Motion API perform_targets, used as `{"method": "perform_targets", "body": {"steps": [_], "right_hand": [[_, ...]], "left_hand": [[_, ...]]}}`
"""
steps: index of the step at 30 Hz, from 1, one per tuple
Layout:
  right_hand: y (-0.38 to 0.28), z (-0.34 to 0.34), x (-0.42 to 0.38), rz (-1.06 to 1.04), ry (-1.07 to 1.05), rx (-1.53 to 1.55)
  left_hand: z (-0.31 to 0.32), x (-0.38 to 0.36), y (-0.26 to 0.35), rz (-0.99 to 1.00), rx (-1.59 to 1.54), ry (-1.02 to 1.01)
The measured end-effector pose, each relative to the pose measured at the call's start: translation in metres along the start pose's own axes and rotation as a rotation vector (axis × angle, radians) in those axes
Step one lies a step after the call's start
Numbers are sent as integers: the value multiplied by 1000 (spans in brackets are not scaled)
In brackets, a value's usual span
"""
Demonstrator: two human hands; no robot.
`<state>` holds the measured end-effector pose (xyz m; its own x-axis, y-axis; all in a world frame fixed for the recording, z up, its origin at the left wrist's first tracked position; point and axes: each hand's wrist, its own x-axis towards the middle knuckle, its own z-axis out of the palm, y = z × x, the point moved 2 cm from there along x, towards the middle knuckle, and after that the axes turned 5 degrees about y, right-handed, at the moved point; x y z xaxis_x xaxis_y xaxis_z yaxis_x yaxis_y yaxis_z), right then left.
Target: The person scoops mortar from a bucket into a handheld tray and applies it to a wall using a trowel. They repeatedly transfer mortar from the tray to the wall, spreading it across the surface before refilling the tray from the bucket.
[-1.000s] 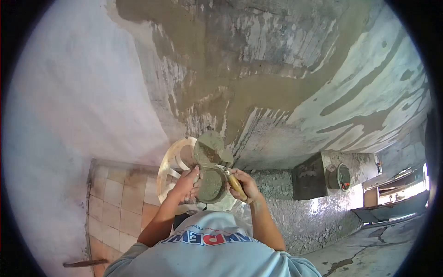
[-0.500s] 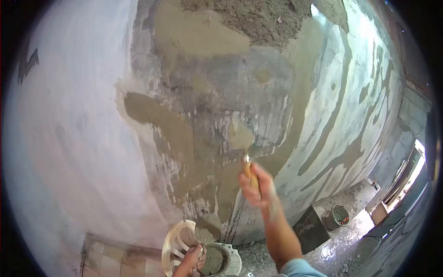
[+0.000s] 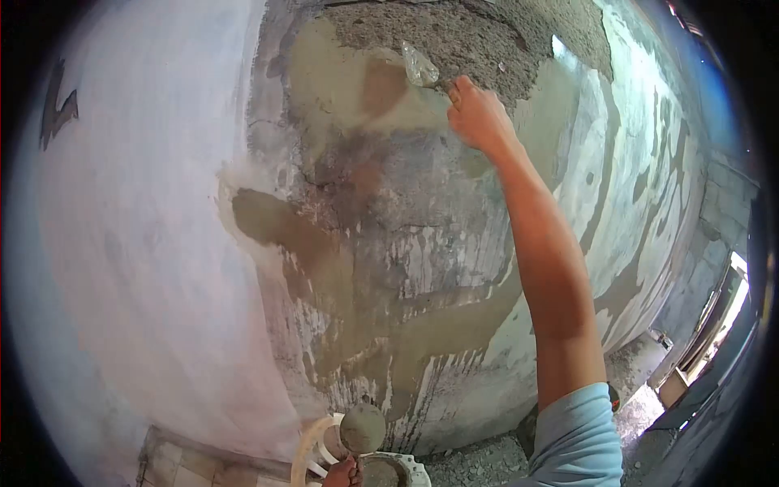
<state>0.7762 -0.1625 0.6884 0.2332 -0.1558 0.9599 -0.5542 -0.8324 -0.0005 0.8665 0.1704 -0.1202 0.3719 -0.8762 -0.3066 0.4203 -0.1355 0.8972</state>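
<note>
My right hand (image 3: 480,115) is closed round the handle of a trowel (image 3: 419,65), raised at the lower edge of the rough patch high on the wall (image 3: 381,235). Near the bottom edge my left hand (image 3: 343,472) is closed, with a round grey mortar-coated piece (image 3: 363,428) just above it; how the fingers hold it is partly hidden. Beside that hand sits a container of grey mortar (image 3: 385,472) at a white plastic chair (image 3: 307,446).
Rough, exposed plaster (image 3: 454,36) spans the wall's top. Wet streaks mark the wall's right side. Rubble (image 3: 479,464) lies on the floor at the lower right, and floor tiles (image 3: 191,464) show at the lower left.
My right hand and the trowel have moved up from mid-wall to the rough patch. My left hand is lower in view, and the round grey piece now stands out above it.
</note>
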Motion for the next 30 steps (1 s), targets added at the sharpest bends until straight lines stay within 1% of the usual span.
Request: {"method": "perform_targets", "body": {"steps": [1,2,4,5,8,10,12,13,14,16,17,19,20,22,24,26,27,29,30], "right_hand": [[-6,-2,3,44,-33,-40],[-5,2,3,34,-46,-65],[-1,15,4,13,-66,-114],[-1,21,3,6,-63,-111],[2,35,-10,-1,-66,-115],[0,38,-19,7,-56,-126],[-3,42,-38,10,-103,-139],[-5,41,-47,11,-128,-147],[-5,35,-52,-18,-167,-138],[2,20,-62,-73,-249,-111],[11,15,-60,-82,-216,-32],[27,11,-47,-98,-145,123],[20,-2,-38,67,-176,147],[10,-25,-18,398,-240,193],[22,-2,0,288,-233,122],[8,19,8,151,-235,18],[-17,13,3,294,-268,65],[-29,24,12,234,-241,26],[-34,30,12,212,-232,8]], "left_hand": [[0,-6,6,-203,-388,-126],[7,-18,27,-407,-773,-253],[39,-46,82,-291,-279,65],[48,-52,98,-226,-31,223],[52,-48,91,-192,1,277],[38,-28,64,-219,-12,267],[42,-31,76,-273,-46,245],[59,-49,117,-318,-71,226],[73,-61,138,-364,-100,205],[84,-68,136,-321,-28,269],[83,-68,136,-292,13,304],[73,-67,133,-267,-3,198],[71,-65,129,-255,-14,142],[68,-65,120,-236,-12,158],[60,-55,102,-215,4,205],[44,-36,75,-199,33,284],[35,-23,58,-152,70,304],[31,-13,46,-107,83,270],[27,-11,38,-115,67,251]]}}
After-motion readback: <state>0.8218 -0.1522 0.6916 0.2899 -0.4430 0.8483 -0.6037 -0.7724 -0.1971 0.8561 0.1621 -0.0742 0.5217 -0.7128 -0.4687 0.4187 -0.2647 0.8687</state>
